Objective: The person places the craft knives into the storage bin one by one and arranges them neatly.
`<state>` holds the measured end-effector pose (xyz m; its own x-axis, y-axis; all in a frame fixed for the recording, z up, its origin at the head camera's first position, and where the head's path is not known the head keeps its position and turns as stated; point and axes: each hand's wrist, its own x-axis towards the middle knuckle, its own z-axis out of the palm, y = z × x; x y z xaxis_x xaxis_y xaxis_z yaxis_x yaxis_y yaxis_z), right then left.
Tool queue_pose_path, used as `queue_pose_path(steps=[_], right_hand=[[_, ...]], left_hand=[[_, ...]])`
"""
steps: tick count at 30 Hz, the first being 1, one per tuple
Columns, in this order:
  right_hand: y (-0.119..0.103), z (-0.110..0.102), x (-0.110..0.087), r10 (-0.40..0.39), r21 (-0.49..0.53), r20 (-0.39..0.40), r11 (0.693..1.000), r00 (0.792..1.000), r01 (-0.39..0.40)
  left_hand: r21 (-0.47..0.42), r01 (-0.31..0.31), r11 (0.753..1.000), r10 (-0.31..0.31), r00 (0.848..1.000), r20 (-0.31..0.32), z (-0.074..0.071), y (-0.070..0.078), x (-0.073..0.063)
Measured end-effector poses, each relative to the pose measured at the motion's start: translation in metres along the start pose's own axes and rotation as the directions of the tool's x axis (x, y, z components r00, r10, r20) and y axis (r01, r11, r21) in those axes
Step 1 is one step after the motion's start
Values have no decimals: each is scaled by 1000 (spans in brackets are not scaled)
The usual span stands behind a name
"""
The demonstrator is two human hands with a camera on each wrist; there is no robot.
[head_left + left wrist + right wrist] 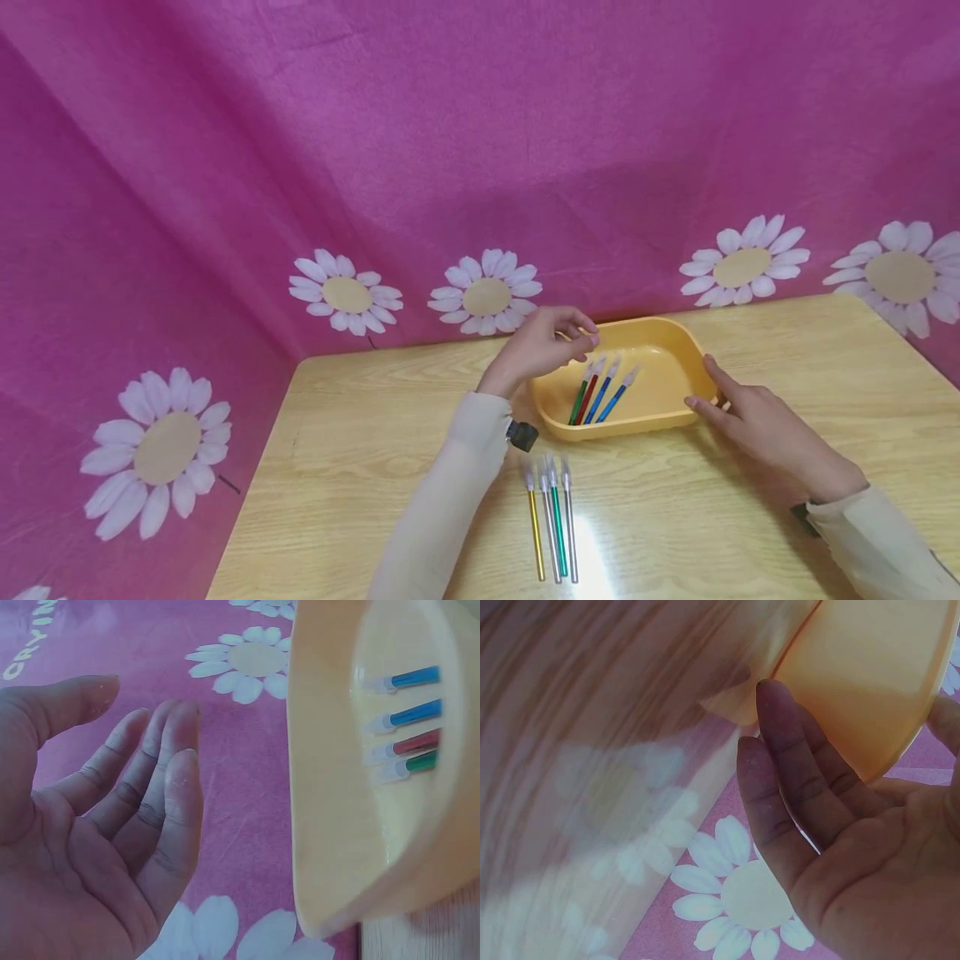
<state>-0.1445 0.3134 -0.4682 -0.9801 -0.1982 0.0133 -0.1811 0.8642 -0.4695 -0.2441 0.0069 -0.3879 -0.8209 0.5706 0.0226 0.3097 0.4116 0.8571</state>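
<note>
My left hand [542, 343] hovers at the back left side of a yellow plastic tray [670, 379], its fingers loosely bent and nothing between them. In the left wrist view the palm [82, 877] faces the camera, apart from the tray wall. My right hand [776, 429] grips the tray's right end, thumb at the front corner and fingers against the outer wall. Inside the tray, leaning side by side at its left, are slim pen-like sticks with translucent caps: a green one [579, 402], a red one [587, 400] and two blue ones [615, 402].
In front of the tray, several similar sticks lie in a row on the wooden table [337, 483]: a gold one [536, 533], a green one [558, 529] and silver ones [571, 533]. A pink cloth [525, 125] with white daisies hangs behind and at the left.
</note>
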Motion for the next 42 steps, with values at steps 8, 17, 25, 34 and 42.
queue_pose_path(steps=[8,17,25,34,42], right_hand=[[0,1,-1,16,5,9,1000,1000,-16],[1,0,0,-17,-14,-20,1000,1000,17],[3,2,0,-16,-12,-21,1000,1000,16],[1,1,-1,-1,2,-9,1000,1000,1],[1,2,1,-12,-9,-15,1000,1000,11]], left_hand=[[9,-53,999,53,998,-44,-6,-4,-25],[5,-61,998,61,996,-68,-11,-16,-51],[5,-38,999,39,996,-75,-9,-31,-59],[11,-24,1000,25,998,-64,-9,-40,-69],[14,7,1000,-6,997,-73,-10,-49,-79]])
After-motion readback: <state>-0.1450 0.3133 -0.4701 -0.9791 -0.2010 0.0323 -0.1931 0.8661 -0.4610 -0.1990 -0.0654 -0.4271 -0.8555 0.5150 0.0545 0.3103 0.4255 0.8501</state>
